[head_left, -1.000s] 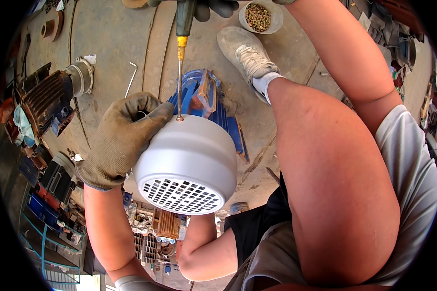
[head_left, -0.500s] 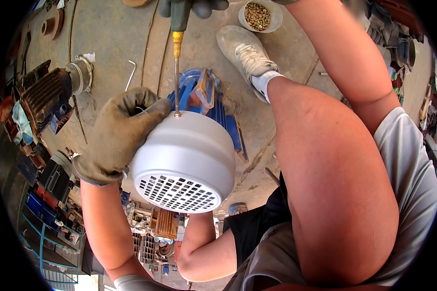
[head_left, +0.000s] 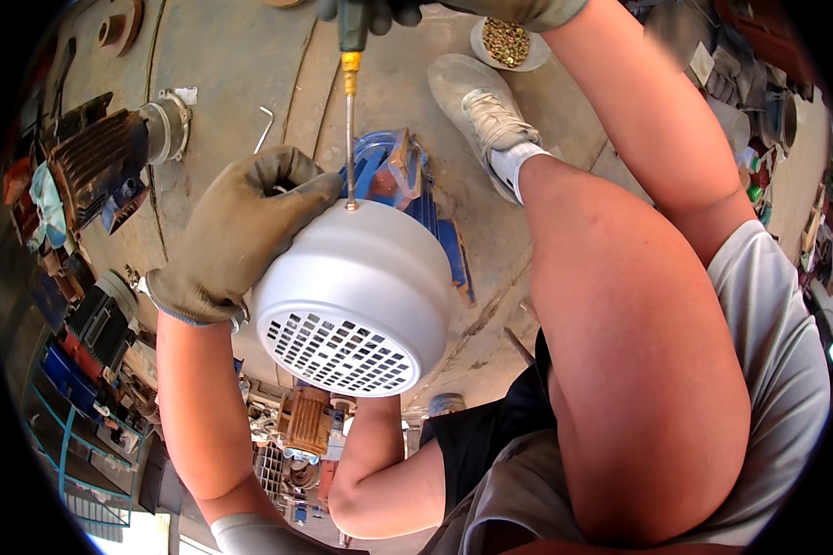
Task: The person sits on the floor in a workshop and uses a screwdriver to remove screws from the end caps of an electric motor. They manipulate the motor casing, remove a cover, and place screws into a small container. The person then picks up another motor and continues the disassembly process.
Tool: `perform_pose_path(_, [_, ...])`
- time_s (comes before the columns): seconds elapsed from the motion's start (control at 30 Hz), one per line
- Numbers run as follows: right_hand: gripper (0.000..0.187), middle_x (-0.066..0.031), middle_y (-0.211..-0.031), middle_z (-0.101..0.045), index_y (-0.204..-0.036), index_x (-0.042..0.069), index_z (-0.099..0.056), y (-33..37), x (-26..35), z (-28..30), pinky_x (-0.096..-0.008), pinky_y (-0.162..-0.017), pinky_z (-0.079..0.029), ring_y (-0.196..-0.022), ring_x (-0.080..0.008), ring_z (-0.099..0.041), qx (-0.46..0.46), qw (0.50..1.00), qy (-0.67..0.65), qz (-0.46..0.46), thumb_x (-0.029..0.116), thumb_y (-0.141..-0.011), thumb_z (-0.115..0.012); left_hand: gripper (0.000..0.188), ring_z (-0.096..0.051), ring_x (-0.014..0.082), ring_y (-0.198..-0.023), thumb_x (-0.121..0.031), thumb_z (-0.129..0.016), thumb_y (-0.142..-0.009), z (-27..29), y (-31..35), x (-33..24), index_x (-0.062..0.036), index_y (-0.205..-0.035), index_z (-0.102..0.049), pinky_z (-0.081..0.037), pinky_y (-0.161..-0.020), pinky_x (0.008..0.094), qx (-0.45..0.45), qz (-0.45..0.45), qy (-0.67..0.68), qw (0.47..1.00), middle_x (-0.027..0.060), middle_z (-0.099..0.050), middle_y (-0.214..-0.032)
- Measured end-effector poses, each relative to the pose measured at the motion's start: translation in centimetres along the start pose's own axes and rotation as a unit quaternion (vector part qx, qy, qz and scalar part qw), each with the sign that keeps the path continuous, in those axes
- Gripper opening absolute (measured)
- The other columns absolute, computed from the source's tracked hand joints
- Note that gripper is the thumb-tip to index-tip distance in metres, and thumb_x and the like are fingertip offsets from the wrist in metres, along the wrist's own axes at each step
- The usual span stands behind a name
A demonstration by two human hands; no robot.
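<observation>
A silver-grey fan cover with a slotted grille sits in front of me, joined to a blue electric motor that it partly hides. My left hand, in a brown work glove, is closed around the cover's left side, its thumb along the top next to a small screw. On that screw stands the tip of a screwdriver, its shaft upright in the picture. Its green handle with a yellow collar is in my right hand, gloved too and partly cut off by the top edge.
Beyond my shoe stands a pale bowl of small brass-coloured parts. A hex key lies on the concrete floor left of the motor. Farther left is a rusty finned motor. Parts crowd both sides.
The view has shifted slightly, and more of my right glove's cuff shows at the top. The screwdriver stays on the screw and my left hand keeps its hold on the cover.
</observation>
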State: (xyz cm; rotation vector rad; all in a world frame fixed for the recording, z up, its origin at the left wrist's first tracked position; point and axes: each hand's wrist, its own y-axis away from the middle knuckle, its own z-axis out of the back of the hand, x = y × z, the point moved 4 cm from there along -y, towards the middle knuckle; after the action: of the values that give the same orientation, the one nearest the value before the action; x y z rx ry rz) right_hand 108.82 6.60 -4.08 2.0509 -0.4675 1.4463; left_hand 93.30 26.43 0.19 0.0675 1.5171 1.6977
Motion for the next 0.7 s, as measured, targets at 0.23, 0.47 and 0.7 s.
perform_pose_path(0.23, [0.03, 0.0008, -0.084, -0.071, -0.114, 0.008, -0.07, -0.4, -1.1, -0.8, -0.021, -0.054, -0.044, -0.058, -0.005, -0.058, -0.067, 0.997, 0.03, -0.026, 0.035, -0.1, -0.075, 0.023, -0.06, 0.0044, -0.079, -0.024, -0.073, -0.098, 0.2, 0.4, 0.6, -0.0028, -0.107, -0.075, -0.046, -0.07, 0.0216, -0.025, 0.001, 0.049, 0.999, -0.0008, -0.07, -0.088])
perform_pose_path(0.47, [0.036, 0.0015, -0.082, -0.069, -0.109, 0.011, -0.071, 3.3, -4.0, 6.8, -0.0233, -0.053, -0.045, -0.059, -0.0071, -0.055, -0.22, 0.93, -0.28, 0.094, 0.047, -0.102, -0.069, 0.039, -0.062, 0.0093, -0.088, -0.036, -0.064, -0.105, 3.1, 0.1, 9.4, -0.002, -0.122, -0.075, -0.047, -0.075, 0.0239, -0.177, -0.018, 0.034, 0.983, 0.0027, -0.072, -0.097])
perform_pose_path(0.7, [0.037, 0.0078, -0.069, -0.036, -0.126, 0.007, -0.065, 17.1, -7.0, 9.6, -0.0205, -0.051, -0.032, -0.052, -0.0038, -0.033, -0.176, 0.878, -0.439, 0.07, 0.039, -0.112, -0.052, 0.044, -0.067, 0.0189, -0.115, -0.029, -0.062, -0.106, -4.1, -1.3, 20.1, 0.0029, -0.137, -0.066, -0.053, -0.102, 0.0313, -0.071, -0.104, 0.398, 0.909, 0.0115, -0.072, -0.13])
